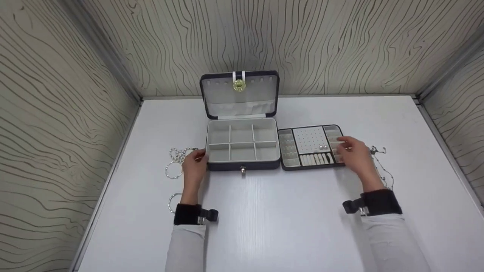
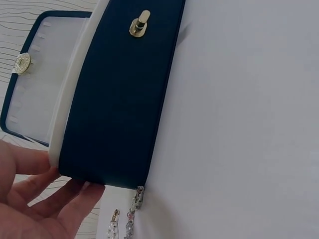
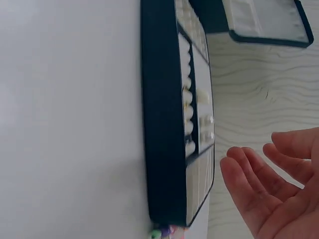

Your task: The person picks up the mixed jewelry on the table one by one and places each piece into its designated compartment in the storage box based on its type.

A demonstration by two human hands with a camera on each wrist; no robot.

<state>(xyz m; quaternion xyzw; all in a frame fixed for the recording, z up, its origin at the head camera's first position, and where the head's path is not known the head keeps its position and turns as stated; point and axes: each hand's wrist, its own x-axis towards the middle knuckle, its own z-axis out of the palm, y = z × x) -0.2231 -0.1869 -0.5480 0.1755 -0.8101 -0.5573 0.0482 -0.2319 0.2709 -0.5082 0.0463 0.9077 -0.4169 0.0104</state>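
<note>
A dark blue jewelry box [image 1: 242, 165] stands with its lid [image 1: 240, 96] raised, showing pale divided compartments. My left hand [image 1: 195, 168] touches the box's left end; in the left wrist view its fingertips [image 2: 94, 191] rest against the side. Right of the box lies a jewelry tray [image 1: 291, 168] with a perforated panel, two pearl-like studs [image 1: 323, 147] and a row of ring slots [image 1: 315, 159], some holding rings. My right hand [image 1: 353, 155] hovers over the tray's right end. In the right wrist view, its loosely bent fingers [image 3: 244, 184] are apart from the tray and hold nothing.
Left of the box lie a beaded strand [image 1: 179, 154] and two bracelets, one [image 1: 173, 170] beside my left hand and another [image 1: 173, 204] partly behind the wrist. A thin necklace [image 1: 385, 173] lies beyond my right hand. A patterned panel [image 1: 321, 49] stands behind the white table [image 1: 264, 219].
</note>
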